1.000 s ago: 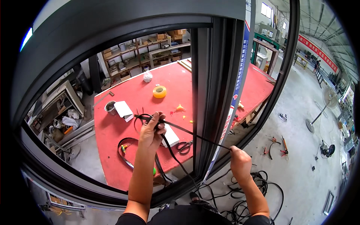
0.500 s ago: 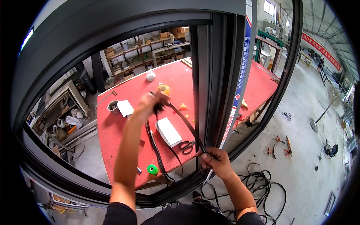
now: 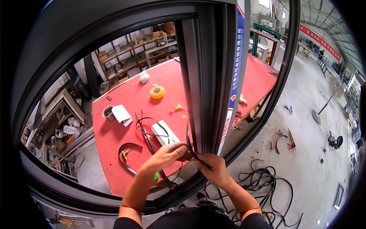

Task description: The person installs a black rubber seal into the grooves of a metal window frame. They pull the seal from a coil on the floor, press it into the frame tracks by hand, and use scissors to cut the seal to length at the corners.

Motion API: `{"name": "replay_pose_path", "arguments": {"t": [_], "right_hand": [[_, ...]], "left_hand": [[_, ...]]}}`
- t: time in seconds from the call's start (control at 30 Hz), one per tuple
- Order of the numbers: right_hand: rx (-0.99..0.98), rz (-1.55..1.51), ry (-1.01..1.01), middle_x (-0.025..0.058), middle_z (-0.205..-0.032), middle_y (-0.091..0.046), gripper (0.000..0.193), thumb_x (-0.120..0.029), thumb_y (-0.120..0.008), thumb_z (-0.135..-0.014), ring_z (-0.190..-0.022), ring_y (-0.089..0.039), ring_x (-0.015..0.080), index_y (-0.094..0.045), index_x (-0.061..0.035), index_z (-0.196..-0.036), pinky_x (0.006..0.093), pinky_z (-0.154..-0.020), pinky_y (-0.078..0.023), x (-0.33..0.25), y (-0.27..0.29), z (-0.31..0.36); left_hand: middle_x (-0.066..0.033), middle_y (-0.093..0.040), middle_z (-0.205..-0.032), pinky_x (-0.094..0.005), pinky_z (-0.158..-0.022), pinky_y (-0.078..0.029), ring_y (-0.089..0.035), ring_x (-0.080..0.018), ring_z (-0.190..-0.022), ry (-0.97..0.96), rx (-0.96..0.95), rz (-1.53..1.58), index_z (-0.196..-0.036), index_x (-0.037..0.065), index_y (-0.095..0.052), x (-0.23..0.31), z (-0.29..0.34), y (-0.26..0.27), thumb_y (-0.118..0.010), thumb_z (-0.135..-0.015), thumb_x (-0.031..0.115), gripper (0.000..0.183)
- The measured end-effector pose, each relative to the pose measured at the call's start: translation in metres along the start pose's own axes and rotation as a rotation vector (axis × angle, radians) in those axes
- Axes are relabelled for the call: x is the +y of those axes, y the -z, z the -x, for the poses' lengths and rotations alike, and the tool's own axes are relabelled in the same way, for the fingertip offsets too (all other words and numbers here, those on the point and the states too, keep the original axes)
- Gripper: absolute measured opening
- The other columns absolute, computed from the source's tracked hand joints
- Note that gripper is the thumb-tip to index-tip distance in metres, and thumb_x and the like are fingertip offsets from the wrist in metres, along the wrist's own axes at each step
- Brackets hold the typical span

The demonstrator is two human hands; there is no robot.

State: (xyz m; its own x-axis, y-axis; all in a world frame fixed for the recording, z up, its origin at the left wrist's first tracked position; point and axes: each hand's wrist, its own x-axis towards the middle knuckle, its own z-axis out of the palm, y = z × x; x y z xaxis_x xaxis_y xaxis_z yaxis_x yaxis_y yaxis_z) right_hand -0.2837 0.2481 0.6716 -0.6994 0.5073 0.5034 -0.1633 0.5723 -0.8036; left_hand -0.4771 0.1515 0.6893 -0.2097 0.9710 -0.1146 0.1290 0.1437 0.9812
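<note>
My right hand (image 3: pixel 212 166) is closed around a thin black rubber strip (image 3: pixel 188 138), close to the upright bar (image 3: pixel 207 95) of a dark grey metal window frame. Beside it, my left hand (image 3: pixel 170 154) pinches the same strip, its fingertips partly hidden behind the strip. A short free end of the strip curves upward above both hands. Beyond the frame, more black strips (image 3: pixel 145 131) lie in loops across the red tabletop (image 3: pixel 126 160). One loop passes over a white box (image 3: pixel 165 132), which my left hand partly covers.
On the table are a yellow tape roll (image 3: pixel 157 92), a cup (image 3: pixel 108 112), a white carton (image 3: pixel 122 115) and a green spool (image 3: pixel 156 176). A tangled black strip (image 3: pixel 267 183) lies on the floor at right, near hand tools (image 3: pixel 291 140) and a standing fan (image 3: pixel 316 115).
My left hand has come down from above the table to beside my right hand. Strips it held now lie looped on the table. The view has shifted slightly, and the scissors are hidden.
</note>
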Motion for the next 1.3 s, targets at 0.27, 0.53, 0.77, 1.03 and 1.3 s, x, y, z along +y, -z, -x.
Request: {"name": "replay_pose_path", "arguments": {"t": [0.27,0.53,0.77,1.03,1.3], "right_hand": [[0.11,0.429,0.109,0.0099,-0.071,-0.057,0.029,-0.002,-0.069,-0.075,-0.064,-0.057,0.0274,-0.066,-0.0021,-0.105,0.0346,-0.055,-0.045,-0.007,-0.012,0.0],[0.374,0.531,0.182,0.0093,-0.079,-0.055,0.034,0.001,-0.066,-0.074,-0.068,-0.053,0.026,-0.065,-0.0033,-0.109,0.0336,-0.06,-0.044,-0.008,-0.005,0.006],[0.398,0.11,-0.018,0.0096,-0.077,-0.054,0.026,0.002,-0.064,-0.077,-0.067,-0.052,0.0222,-0.064,0.0007,-0.103,0.03,-0.059,-0.041,-0.021,0.005,0.009],[0.329,-0.235,-0.143,0.0036,-0.082,-0.055,0.025,-0.004,-0.065,-0.085,-0.072,-0.052,0.0098,-0.058,0.0043,-0.107,0.0228,-0.064,-0.042,-0.005,-0.006,0.005],[0.291,-0.473,-0.224,0.0025,-0.094,-0.059,0.028,-0.005,-0.06,-0.09,-0.081,-0.052,0.007,-0.053,0.0062,-0.115,0.0203,-0.072,-0.043,0.022,-0.012,0.008]], "left_hand": [[-0.0025,-0.055,-0.077,-0.0282,-0.075,-0.048,-0.057,-0.0133,-0.077,-0.262,0.221,0.739,-0.104,0.003,-0.053,0.036,-0.007,-0.001,-0.057,-0.094,0.021,0.021],[0.0012,-0.049,-0.079,-0.0218,-0.062,-0.04,-0.046,-0.0073,-0.066,-0.394,0.489,-0.048,-0.104,-0.001,-0.06,0.073,0.009,-0.006,-0.037,-0.101,0.038,0.046],[0.0046,-0.038,-0.063,-0.0202,-0.045,-0.029,-0.034,-0.0033,-0.053,-0.297,0.256,-0.012,-0.097,0.0,-0.059,0.106,0.005,0.006,-0.043,-0.101,0.025,0.03],[-0.008,-0.058,-0.066,-0.0256,-0.05,-0.044,-0.059,-0.0126,-0.056,-0.677,0.721,-0.605,-0.083,-0.003,-0.059,0.177,-0.054,0.027,-0.057,-0.09,0.016,0.02],[-0.0179,-0.058,-0.073,-0.0421,-0.064,-0.045,-0.057,-0.0364,-0.071,-0.814,0.97,-0.903,-0.078,-0.002,-0.056,0.214,-0.101,0.031,-0.056,-0.083,0.012,0.015]]}}
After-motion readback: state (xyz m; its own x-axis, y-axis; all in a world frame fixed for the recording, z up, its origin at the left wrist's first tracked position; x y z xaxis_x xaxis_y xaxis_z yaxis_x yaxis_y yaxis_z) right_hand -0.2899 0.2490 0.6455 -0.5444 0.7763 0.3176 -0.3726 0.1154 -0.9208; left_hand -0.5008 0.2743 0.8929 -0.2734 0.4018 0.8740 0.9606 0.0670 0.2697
